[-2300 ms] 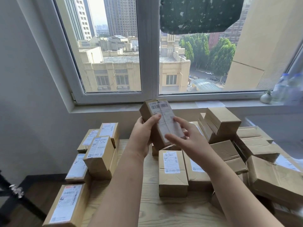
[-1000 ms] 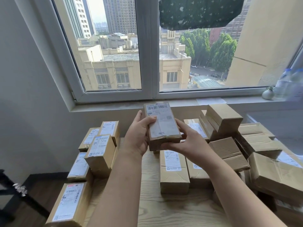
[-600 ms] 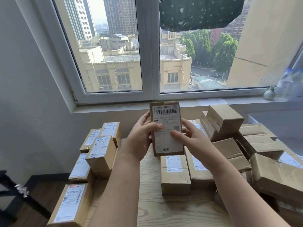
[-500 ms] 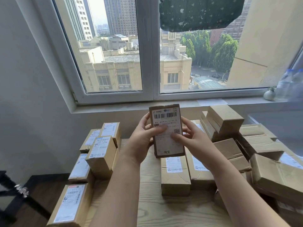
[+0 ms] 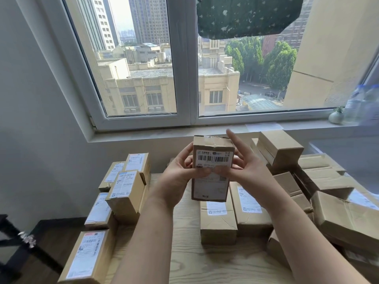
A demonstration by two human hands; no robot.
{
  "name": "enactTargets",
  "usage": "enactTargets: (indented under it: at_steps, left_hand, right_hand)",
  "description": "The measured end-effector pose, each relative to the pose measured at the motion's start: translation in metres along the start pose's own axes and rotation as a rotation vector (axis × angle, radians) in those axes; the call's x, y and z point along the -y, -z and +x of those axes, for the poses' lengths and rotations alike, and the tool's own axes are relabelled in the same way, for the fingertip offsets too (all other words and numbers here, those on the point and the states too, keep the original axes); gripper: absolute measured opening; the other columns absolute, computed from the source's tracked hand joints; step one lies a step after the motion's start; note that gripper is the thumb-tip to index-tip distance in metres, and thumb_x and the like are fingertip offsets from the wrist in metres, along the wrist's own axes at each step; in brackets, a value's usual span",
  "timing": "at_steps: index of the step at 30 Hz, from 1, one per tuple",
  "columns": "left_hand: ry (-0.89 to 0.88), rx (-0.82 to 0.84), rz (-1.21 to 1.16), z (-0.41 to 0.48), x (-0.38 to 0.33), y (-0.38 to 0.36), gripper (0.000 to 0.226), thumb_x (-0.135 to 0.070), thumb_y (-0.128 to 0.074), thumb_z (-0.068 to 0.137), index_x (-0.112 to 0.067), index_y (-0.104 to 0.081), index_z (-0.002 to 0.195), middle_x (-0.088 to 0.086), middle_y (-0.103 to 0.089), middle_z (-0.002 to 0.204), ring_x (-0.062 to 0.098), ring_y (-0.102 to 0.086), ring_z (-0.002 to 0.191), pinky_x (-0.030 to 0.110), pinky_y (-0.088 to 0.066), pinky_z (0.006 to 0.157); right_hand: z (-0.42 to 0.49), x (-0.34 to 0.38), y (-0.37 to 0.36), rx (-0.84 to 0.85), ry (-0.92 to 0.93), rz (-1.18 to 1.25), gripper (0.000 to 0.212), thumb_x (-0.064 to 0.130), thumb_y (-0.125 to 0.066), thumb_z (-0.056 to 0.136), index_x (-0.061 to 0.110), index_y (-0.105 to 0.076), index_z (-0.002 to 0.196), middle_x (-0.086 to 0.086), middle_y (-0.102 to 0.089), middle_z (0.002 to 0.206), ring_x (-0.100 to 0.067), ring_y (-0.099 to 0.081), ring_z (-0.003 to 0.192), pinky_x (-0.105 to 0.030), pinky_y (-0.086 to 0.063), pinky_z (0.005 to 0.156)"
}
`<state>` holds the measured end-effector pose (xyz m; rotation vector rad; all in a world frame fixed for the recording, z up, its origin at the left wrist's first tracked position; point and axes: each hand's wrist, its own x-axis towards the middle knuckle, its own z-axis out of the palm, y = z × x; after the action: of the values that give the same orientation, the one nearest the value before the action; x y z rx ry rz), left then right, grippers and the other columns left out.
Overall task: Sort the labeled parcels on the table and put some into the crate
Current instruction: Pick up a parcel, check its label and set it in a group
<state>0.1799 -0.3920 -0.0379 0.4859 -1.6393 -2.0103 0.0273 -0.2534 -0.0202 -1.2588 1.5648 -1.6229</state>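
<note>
I hold a small brown cardboard parcel (image 5: 212,158) upright above the wooden table (image 5: 184,259), its white barcode label facing me. My left hand (image 5: 178,177) grips its left side with the thumb across the label. My right hand (image 5: 244,167) grips the right side, thumb on the label and index finger raised beside the top edge. Labelled parcels lie in a pile on the left (image 5: 125,191) and two lie side by side under my hands (image 5: 217,222). No crate is in view.
A heap of plain brown boxes (image 5: 328,181) fills the table's right side, with one box stacked high (image 5: 281,148). The window sill (image 5: 266,128) behind carries a small vase (image 5: 336,116) and water bottles (image 5: 367,103). A dark stand (image 5: 12,238) is on the floor at left.
I turned the parcel in both hands until its label faced me, then tipped it so its taped top end shows. My right index finger has lifted off.
</note>
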Motion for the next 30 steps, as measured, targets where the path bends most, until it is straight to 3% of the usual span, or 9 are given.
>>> enactTargets:
  at_steps: [3, 7, 12, 18, 20, 23, 25, 28, 30]
  left_hand:
    - [0.016, 0.026, 0.023, 0.001, 0.000, 0.001, 0.085, 0.001, -0.080, 0.072, -0.022, -0.050, 0.148, 0.023, -0.067, 0.126, 0.037, -0.061, 0.124, 0.055, -0.043, 0.112]
    - [0.009, 0.071, 0.046, 0.004, -0.003, 0.003, 0.085, 0.003, -0.079, 0.074, -0.025, -0.051, 0.149, 0.026, -0.065, 0.128, 0.043, -0.056, 0.128, 0.061, -0.037, 0.115]
    - [-0.019, 0.081, 0.063, 0.004, -0.009, -0.002, 0.078, -0.001, -0.079, 0.074, -0.024, -0.055, 0.144, 0.021, -0.069, 0.121, 0.040, -0.060, 0.122, 0.054, -0.046, 0.108]
    - [-0.037, 0.031, 0.031, 0.005, -0.009, -0.015, 0.070, -0.001, -0.069, 0.069, -0.016, -0.054, 0.136, 0.016, -0.071, 0.112, 0.030, -0.067, 0.107, 0.045, -0.053, 0.092]
    - [-0.037, 0.022, 0.016, 0.006, -0.009, -0.017, 0.067, 0.000, -0.065, 0.070, -0.013, -0.054, 0.135, 0.021, -0.070, 0.116, 0.031, -0.068, 0.107, 0.044, -0.056, 0.090]
    - [-0.052, -0.027, -0.025, 0.006, -0.009, -0.017, 0.067, 0.003, -0.062, 0.069, -0.007, -0.051, 0.135, 0.021, -0.070, 0.114, 0.031, -0.069, 0.104, 0.039, -0.060, 0.083]
    - [-0.059, -0.051, -0.028, 0.005, -0.009, -0.019, 0.065, 0.001, -0.060, 0.071, -0.007, -0.050, 0.135, 0.021, -0.070, 0.114, 0.028, -0.070, 0.100, 0.035, -0.060, 0.078]
    - [-0.064, -0.048, -0.022, 0.001, -0.012, -0.026, 0.058, -0.009, -0.059, 0.077, -0.009, -0.051, 0.135, 0.023, -0.067, 0.123, 0.024, -0.070, 0.101, 0.031, -0.059, 0.077]
    - [-0.069, -0.049, 0.001, -0.001, -0.014, -0.032, 0.057, -0.028, -0.066, 0.083, -0.009, -0.050, 0.135, 0.020, -0.068, 0.124, 0.026, -0.070, 0.107, 0.031, -0.060, 0.080]
  right_hand:
    - [-0.001, 0.002, 0.002, 0.038, 0.022, -0.020, 0.084, 0.001, -0.080, 0.081, 0.050, -0.048, 0.141, 0.014, -0.064, 0.125, -0.006, -0.066, 0.112, -0.025, -0.059, 0.083]
    - [-0.001, 0.004, 0.004, 0.070, 0.031, -0.071, 0.073, 0.000, -0.081, 0.080, 0.044, -0.058, 0.133, 0.013, -0.067, 0.119, -0.011, -0.066, 0.110, -0.026, -0.060, 0.079]
    - [0.001, 0.006, 0.005, 0.017, 0.083, -0.070, 0.068, -0.003, -0.082, 0.079, 0.041, -0.064, 0.128, 0.011, -0.071, 0.109, -0.018, -0.067, 0.106, -0.030, -0.061, 0.080]
    - [-0.003, 0.000, 0.001, -0.019, 0.120, -0.147, 0.067, 0.007, -0.084, 0.080, 0.044, -0.063, 0.131, 0.008, -0.066, 0.121, -0.013, -0.066, 0.110, -0.034, -0.060, 0.091]
    - [-0.003, 0.000, -0.001, -0.027, 0.105, -0.150, 0.072, 0.012, -0.085, 0.080, 0.047, -0.057, 0.137, 0.015, -0.064, 0.122, -0.012, -0.066, 0.110, -0.033, -0.060, 0.090]
    - [-0.004, 0.004, -0.001, -0.042, 0.032, -0.257, 0.092, 0.027, -0.083, 0.082, 0.054, -0.028, 0.152, 0.033, -0.053, 0.115, 0.003, -0.062, 0.102, -0.016, -0.057, 0.074]
    - [-0.003, 0.006, 0.001, 0.003, -0.028, -0.254, 0.096, 0.034, -0.081, 0.083, 0.055, -0.019, 0.153, 0.033, -0.052, 0.116, 0.005, -0.062, 0.101, -0.014, -0.055, 0.070]
    - [0.000, 0.007, 0.003, 0.091, -0.067, -0.079, 0.074, 0.043, -0.072, 0.082, 0.063, -0.031, 0.140, 0.023, -0.062, 0.127, 0.000, -0.067, 0.110, -0.023, -0.057, 0.086]
    - [-0.001, 0.014, 0.000, 0.110, -0.078, -0.028, 0.044, 0.050, -0.056, 0.088, 0.057, -0.045, 0.130, 0.028, -0.068, 0.111, 0.010, -0.064, 0.104, -0.015, -0.054, 0.084]
